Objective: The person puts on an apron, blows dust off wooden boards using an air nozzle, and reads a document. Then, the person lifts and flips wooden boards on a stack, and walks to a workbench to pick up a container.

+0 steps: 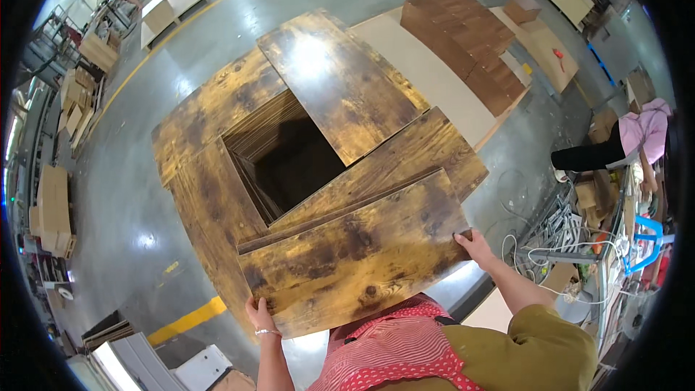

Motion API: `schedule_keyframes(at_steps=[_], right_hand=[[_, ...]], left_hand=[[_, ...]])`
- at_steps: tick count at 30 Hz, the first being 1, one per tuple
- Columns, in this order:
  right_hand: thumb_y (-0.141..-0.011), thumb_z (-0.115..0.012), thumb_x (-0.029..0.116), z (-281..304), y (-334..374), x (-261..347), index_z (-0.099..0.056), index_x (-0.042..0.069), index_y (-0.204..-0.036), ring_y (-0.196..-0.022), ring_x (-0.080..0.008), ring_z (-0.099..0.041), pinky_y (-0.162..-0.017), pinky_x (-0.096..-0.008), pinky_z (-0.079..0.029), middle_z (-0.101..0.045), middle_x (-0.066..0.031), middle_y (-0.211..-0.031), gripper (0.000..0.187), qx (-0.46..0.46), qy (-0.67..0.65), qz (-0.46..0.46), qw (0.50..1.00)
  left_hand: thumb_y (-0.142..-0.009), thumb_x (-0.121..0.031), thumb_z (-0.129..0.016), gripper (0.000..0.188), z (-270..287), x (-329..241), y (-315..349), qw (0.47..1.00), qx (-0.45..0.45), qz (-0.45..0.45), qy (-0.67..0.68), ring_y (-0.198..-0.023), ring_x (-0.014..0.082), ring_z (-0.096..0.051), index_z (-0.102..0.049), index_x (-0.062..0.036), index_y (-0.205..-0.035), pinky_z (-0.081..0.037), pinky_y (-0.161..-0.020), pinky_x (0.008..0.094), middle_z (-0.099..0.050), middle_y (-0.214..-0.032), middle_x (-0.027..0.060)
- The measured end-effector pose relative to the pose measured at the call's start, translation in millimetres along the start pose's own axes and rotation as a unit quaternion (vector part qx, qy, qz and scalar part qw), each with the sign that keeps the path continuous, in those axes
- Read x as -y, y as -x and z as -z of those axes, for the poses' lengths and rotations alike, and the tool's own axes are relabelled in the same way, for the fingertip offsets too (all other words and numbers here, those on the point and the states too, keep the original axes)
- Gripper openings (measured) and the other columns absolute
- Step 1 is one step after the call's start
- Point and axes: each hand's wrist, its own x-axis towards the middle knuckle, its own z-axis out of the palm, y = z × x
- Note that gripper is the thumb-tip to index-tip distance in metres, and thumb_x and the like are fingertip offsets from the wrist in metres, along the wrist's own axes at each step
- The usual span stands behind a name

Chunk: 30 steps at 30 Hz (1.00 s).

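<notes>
Apron: I see the red-and-white apron (391, 347) at the near side of the hollow stack (217, 199), just behind the wood-grain board (355, 257).
Left hand (262, 316): closed round the board's left end by its near corner, thumb on top, the other fingers mostly hidden; the wrist, wearing a bracelet (268, 331), comes nearly straight toward the stack.
Right hand (474, 247): closed on the opposite end, thumb over the face; I read that forearm as slanting inward, elbow out to the stack's right.
Wood-grain board: at the stack's near side, set askew, right end farther forward; I cannot tell whether it bears on the stack.
Board edges: I would lift both ends evenly, since both grips sit toward the near corners and the far edge could dip.
Near panel (413, 153): on the stack's near right; I would avoid dragging across its face.
Far panel (344, 90): lies across the stack's far right.
Brown pile (463, 47): beyond the stack, right.
</notes>
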Motion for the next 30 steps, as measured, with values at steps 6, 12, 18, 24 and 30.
schedule_keyframes(at_steps=[6,12,18,24,30], right_hand=[[-0.074,-0.062,0.037,1,2,5,-0.053,-0.002,-0.097,-0.082,-0.0181,-0.055,-0.076,-0.0295,-0.042,-0.059,-0.0118,-0.089,0.046,0.017,-0.040,-0.031,0.999],[-0.073,-0.063,0.034,-3,-1,-12,-0.055,0.000,-0.095,-0.079,-0.0151,-0.054,-0.075,-0.0287,-0.042,-0.060,-0.0090,-0.087,0.041,0.009,-0.090,-0.040,0.995],[-0.073,-0.064,0.031,3,8,-10,-0.054,-0.004,-0.097,-0.079,-0.0161,-0.055,-0.074,-0.0288,-0.042,-0.060,-0.0100,-0.087,0.044,0.001,-0.089,-0.024,0.996],[-0.072,-0.064,0.030,10,-1,-13,-0.055,-0.003,-0.096,-0.079,-0.0145,-0.054,-0.074,-0.0284,-0.042,-0.061,-0.0107,-0.086,0.042,0.034,-0.076,-0.041,0.996],[-0.076,-0.058,0.034,12,5,4,-0.055,0.004,-0.085,-0.071,-0.0116,-0.048,-0.066,-0.0270,-0.038,-0.054,-0.0008,-0.076,0.031,0.030,-0.187,-0.078,0.979]], left_hand=[[-0.076,-0.015,-0.057,0.039,2,15,-16,0.998,-0.016,-0.046,-0.028,-0.086,0.0176,-0.048,-0.046,0.0023,-0.109,-0.039,-0.078,0.0288,-0.052,-0.096,0.0085],[-0.073,-0.017,-0.058,0.035,-3,12,-14,0.999,-0.030,-0.006,-0.044,-0.083,0.0226,-0.049,-0.051,0.0023,-0.101,-0.041,-0.074,0.0332,-0.049,-0.092,0.0124],[-0.074,-0.018,-0.056,0.033,11,6,-2,0.989,-0.028,-0.049,-0.137,-0.084,0.0221,-0.050,-0.052,0.0018,-0.100,-0.040,-0.074,0.0320,-0.050,-0.095,0.0122],[-0.079,-0.025,-0.053,0.033,26,-7,7,0.997,0.039,0.068,-0.007,-0.084,0.0190,-0.052,-0.053,-0.0004,-0.101,-0.041,-0.074,0.0319,-0.055,-0.097,0.0098],[-0.083,-0.033,-0.049,0.027,32,-30,50,0.929,-0.038,0.201,0.308,-0.078,0.0143,-0.048,-0.052,-0.0072,-0.085,-0.039,-0.071,0.0309,-0.052,-0.084,0.0020]])
